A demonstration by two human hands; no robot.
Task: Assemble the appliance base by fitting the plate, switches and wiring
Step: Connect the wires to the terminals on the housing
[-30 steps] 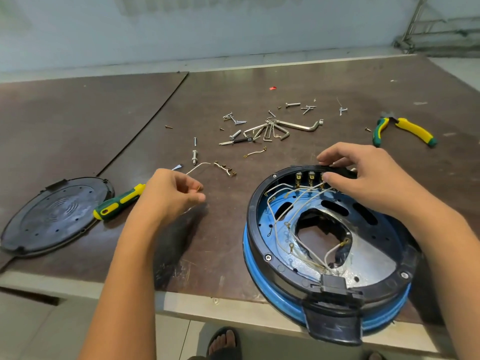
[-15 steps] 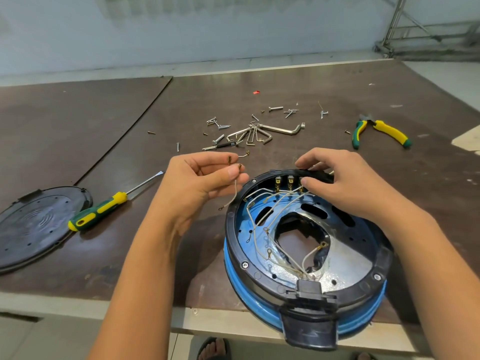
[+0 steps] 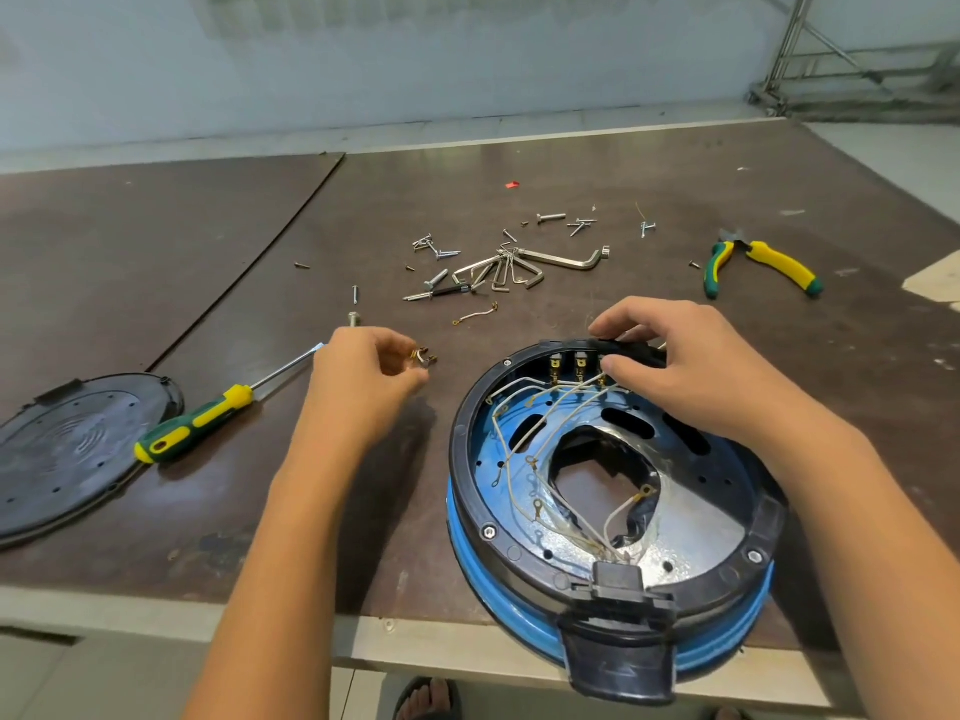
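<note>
1. My right hand (image 3: pixel 691 376) grips the black switch block (image 3: pixel 631 350) on the far rim of the appliance base (image 3: pixel 462 459). Its fingers curl over the block and the thumb sits beside the brass terminals (image 3: pixel 558 368). I judge it is steadying the block for wiring.
2. My left hand (image 3: pixel 363 381) is curled, with its fingertips at a small brass connector (image 3: pixel 423 357). I cannot tell whether they pinch it or it lies on the table (image 3: pixel 623 174).
3. Inside the base, just under my right thumb, white wires (image 3: pixel 519 449) loop loosely around the central opening, and their ring ends look unfastened.
4. The screwdriver (image 3: pixel 202 423) and the black plate (image 3: pixel 78 449), which is not yet fitted, lie left of my left fingers. The hex keys (image 3: pixel 519 270) and pliers (image 3: pixel 758 265) lie beyond both sets of fingertips, within reach.
</note>
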